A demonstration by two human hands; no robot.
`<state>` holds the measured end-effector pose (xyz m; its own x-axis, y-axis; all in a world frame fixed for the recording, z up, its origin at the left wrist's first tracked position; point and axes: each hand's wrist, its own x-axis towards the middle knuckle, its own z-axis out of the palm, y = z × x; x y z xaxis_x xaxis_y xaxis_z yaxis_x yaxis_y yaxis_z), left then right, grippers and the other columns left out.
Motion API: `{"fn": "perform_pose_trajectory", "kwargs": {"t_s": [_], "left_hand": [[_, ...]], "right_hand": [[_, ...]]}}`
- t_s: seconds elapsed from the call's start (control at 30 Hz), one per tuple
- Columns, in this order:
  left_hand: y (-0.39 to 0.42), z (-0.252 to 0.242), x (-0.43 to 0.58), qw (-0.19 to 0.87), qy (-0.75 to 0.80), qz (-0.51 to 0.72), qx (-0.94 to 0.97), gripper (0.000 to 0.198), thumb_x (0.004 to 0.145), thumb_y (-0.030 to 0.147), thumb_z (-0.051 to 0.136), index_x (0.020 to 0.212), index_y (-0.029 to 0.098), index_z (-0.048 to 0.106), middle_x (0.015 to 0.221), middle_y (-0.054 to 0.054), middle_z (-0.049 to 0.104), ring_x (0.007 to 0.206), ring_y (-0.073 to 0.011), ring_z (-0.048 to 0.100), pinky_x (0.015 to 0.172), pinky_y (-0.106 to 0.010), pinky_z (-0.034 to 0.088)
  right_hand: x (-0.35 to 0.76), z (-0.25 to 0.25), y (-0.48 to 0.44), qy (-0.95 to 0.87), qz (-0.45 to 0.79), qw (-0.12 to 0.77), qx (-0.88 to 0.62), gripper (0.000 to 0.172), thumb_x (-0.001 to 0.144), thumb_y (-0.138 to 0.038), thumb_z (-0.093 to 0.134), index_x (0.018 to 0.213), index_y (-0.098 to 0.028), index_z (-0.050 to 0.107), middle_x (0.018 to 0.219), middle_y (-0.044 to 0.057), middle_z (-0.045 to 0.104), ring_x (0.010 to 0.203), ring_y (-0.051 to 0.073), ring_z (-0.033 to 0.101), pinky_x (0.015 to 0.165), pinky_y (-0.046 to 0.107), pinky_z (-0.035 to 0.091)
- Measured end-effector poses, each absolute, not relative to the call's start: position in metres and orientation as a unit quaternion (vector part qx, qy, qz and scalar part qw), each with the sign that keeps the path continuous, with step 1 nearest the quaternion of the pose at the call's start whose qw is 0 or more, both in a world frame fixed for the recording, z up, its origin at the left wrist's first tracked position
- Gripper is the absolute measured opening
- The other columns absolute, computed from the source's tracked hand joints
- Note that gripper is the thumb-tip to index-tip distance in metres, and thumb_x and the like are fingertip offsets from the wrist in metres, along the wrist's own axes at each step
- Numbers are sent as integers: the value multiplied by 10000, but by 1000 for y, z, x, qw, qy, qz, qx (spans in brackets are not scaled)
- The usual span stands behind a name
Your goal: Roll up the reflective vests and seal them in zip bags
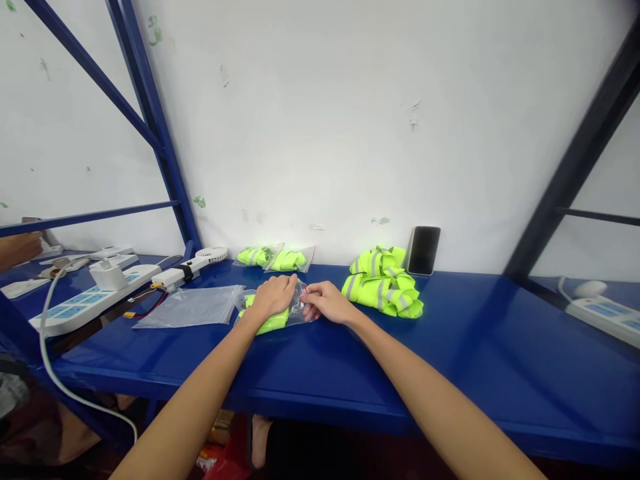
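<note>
A clear zip bag (296,312) with a folded neon-yellow reflective piece (273,324) inside lies on the blue table in front of me. My left hand (276,295) rests flat on top of the bag, fingers stretched out. At the bag's right end, my right hand (326,301) pinches its reddish edge between thumb and fingers. Just left of it lies a flat clear bag (187,307). Behind, against the wall, are two bagged yellow pieces (255,256). To the right sit loose folded yellow reflective pieces (383,287) in a pile.
A dark-screened phone (424,251) leans on the wall. At left are a power strip (95,300) with a white plug, a small handheld fan (212,255) and cables. Blue frame posts (155,120) rise on both sides. Another person's hand (20,250) shows at far left.
</note>
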<state>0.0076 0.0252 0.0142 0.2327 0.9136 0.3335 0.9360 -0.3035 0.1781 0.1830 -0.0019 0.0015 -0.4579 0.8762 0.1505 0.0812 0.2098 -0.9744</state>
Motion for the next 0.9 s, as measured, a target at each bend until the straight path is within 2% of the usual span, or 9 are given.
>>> {"fn": "perform_pose_trajectory", "kwargs": {"t_s": [0.17, 0.27, 0.4, 0.5, 0.57, 0.7, 0.77, 0.9], "left_hand": [[20, 17, 11, 23, -623, -184, -760, 514, 942, 440, 178, 883, 209, 633, 941, -115, 704, 851, -289, 660, 682, -354, 453], [18, 21, 13, -6, -648, -178, -740, 411, 918, 416, 237, 901, 216, 596, 945, -109, 695, 887, -302, 649, 697, -353, 442], [18, 23, 13, -32, -659, -187, -728, 374, 911, 392, 232, 903, 230, 569, 952, -96, 689, 890, -306, 639, 705, -362, 428], [19, 23, 13, -39, -663, -194, -722, 364, 906, 378, 235, 889, 229, 567, 958, -100, 685, 884, -306, 634, 696, -358, 417], [19, 22, 12, -44, -662, -198, -721, 357, 904, 372, 243, 879, 227, 568, 952, -98, 685, 877, -299, 633, 691, -348, 411], [20, 22, 10, -56, -659, -213, -719, 358, 904, 376, 249, 867, 225, 571, 951, -99, 684, 864, -289, 631, 680, -339, 405], [20, 22, 10, -64, -659, -222, -716, 360, 904, 376, 250, 864, 223, 574, 964, -103, 684, 862, -287, 630, 679, -339, 405], [21, 21, 10, -75, -663, -234, -708, 358, 899, 390, 273, 865, 226, 589, 963, -100, 693, 860, -286, 628, 686, -341, 403]], "right_hand": [[183, -3, 1, -684, 466, 372, -420, 176, 783, -327, 580, 695, -176, 566, 616, 7, 642, 527, 161, 667, 412, 191, 436], [185, -3, 2, -700, 427, 365, -440, 166, 797, -329, 582, 836, -177, 638, 627, 4, 637, 537, 157, 667, 429, 195, 456], [184, -3, 3, -687, 418, 361, -471, 297, 871, -317, 442, 987, -161, 666, 555, 9, 628, 490, 150, 626, 438, 210, 448], [184, -4, 4, -692, 432, 358, -454, 332, 887, -279, 374, 952, -141, 669, 535, 13, 616, 499, 141, 600, 456, 205, 417], [185, -5, 4, -719, 410, 341, -445, 324, 886, -265, 370, 846, -143, 667, 561, 18, 614, 533, 137, 584, 489, 211, 402], [189, -6, 4, -793, 252, 335, -443, 342, 877, -214, 382, 630, -165, 614, 667, 35, 641, 679, 148, 565, 682, 245, 410], [189, -6, 5, -801, 225, 345, -434, 340, 867, -191, 380, 636, -170, 628, 730, 33, 669, 732, 155, 572, 731, 249, 400], [187, -9, 6, -759, 284, 343, -475, 343, 837, -186, 379, 724, -169, 703, 708, 15, 688, 669, 166, 596, 637, 245, 396]]}}
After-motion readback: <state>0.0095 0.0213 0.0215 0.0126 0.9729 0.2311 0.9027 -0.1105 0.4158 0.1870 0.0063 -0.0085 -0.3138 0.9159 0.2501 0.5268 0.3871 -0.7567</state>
